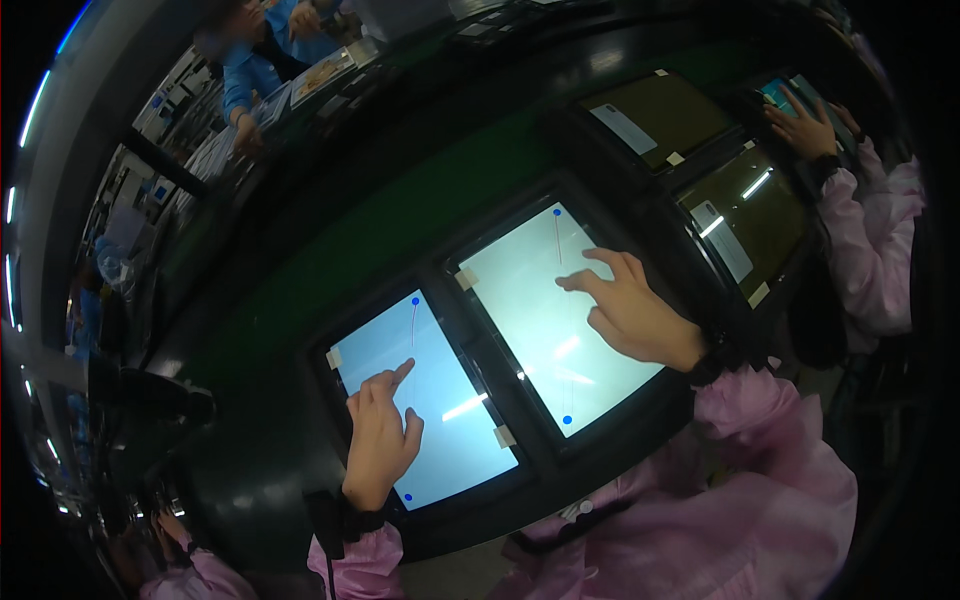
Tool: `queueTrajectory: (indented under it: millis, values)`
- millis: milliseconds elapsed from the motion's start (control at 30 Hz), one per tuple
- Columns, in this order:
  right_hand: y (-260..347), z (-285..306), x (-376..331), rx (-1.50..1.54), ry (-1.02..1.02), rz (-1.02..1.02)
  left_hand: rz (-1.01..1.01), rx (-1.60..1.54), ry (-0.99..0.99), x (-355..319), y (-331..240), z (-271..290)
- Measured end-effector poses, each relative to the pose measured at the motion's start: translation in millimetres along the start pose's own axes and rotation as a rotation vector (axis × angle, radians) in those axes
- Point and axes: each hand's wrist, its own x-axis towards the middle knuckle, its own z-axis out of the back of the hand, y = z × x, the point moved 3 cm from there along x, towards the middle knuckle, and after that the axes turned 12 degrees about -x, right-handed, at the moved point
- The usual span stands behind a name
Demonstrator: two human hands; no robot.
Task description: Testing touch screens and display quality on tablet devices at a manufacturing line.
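Observation:
Two lit tablets lie side by side in dark frames before me. On the left tablet (455, 440), my left hand (380, 425) rests its stretched index fingertip at the end of a thin red line that runs down from a blue dot. My right hand (635, 315) is over the right tablet (515, 330), its index finger reaching to the lower end of a similar red line. Both hands have thumb and fingers apart and hold nothing. Each screen also shows a blue dot near its lower edge. Whether the right fingertip touches the glass I cannot tell.
Two dark-screened tablets, one farther (685, 115) and one nearer (780, 210), lie to the right with pale tape on their edges. Beyond them, a co-worker's hand (805, 125) works at another screen. Across the green strip (400, 200), a person in blue (265, 75) sits at a bench.

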Motion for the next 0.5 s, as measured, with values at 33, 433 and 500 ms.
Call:
queueTrajectory:
  millis: [33,433,500]
  values:
    - [5,0,-7,-0.001,0.022,0.027,0.005,-0.012,0.003,-8,-3,0]
    - [49,-11,-74,-0.006,0.168,0.262,0.298,-0.066,-0.034,-108,-27,-1]
    - [53,-11,-80,-0.019,0.193,0.273,0.314,-0.053,-0.035,-120,-31,-3]
